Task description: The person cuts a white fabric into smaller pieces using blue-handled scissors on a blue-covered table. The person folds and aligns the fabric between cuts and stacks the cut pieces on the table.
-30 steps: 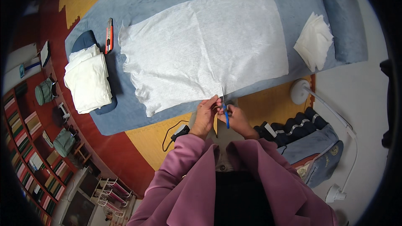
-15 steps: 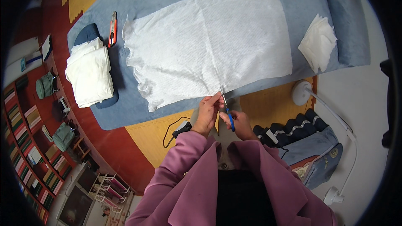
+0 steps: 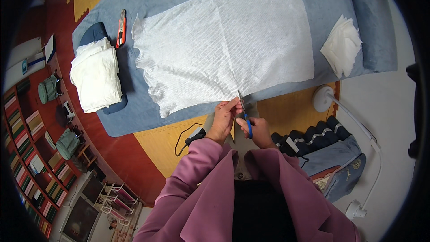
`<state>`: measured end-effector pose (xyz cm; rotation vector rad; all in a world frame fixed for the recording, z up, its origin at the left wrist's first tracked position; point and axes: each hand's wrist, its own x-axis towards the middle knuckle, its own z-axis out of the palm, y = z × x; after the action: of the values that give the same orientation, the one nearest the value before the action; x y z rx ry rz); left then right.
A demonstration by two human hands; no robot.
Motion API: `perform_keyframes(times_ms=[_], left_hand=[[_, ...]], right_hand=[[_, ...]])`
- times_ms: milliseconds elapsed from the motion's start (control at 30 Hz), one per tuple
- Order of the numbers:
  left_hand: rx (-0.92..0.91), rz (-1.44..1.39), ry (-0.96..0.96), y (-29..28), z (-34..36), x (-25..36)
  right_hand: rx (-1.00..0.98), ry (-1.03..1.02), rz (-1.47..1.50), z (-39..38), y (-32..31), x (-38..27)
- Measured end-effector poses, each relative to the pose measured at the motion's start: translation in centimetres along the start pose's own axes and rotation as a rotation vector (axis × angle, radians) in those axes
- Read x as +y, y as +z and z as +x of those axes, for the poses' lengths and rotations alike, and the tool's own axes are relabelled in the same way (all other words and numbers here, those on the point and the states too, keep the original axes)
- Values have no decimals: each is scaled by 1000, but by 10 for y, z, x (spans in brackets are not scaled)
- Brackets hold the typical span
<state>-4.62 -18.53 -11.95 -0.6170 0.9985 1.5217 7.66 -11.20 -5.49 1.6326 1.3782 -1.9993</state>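
Left hand [image 3: 224, 118] pinching the cloth [image 3: 264, 36] by its near edge, right hand [image 3: 260, 132] gripping the scissors [image 3: 249, 130], blades [image 3: 242, 101] at that edge, cloth spread over the blue cover [image 3: 130, 116], knife [image 3: 121, 31] lying left.

White sheet [image 3: 264, 40], centre: matt, finely dimpled, cloth-like
Scissors [image 3: 249, 129], just below centre: blue plastic handles, metal blades
Cutter [image 3: 121, 29], upper left: smooth orange-red plastic
Blue cover [image 3: 329, 9], upper frame: plush, velvety cloth
Lamp [image 3: 320, 99], right: smooth, plastic-looking
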Motion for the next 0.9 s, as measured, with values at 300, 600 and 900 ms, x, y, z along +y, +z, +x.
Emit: perform_keyframes(times_ms=[300, 600, 900], left_hand=[[-40, -10, -21, 0, -4, 2], [-12, -38, -30, -2, -1, 0], [-15, -19, -26, 1, -3, 4]], right_hand=[[-39, 53, -7, 7, -1, -14], [17, -1, 7, 2, 6, -9], [48, 10, -6, -5, 7, -14]])
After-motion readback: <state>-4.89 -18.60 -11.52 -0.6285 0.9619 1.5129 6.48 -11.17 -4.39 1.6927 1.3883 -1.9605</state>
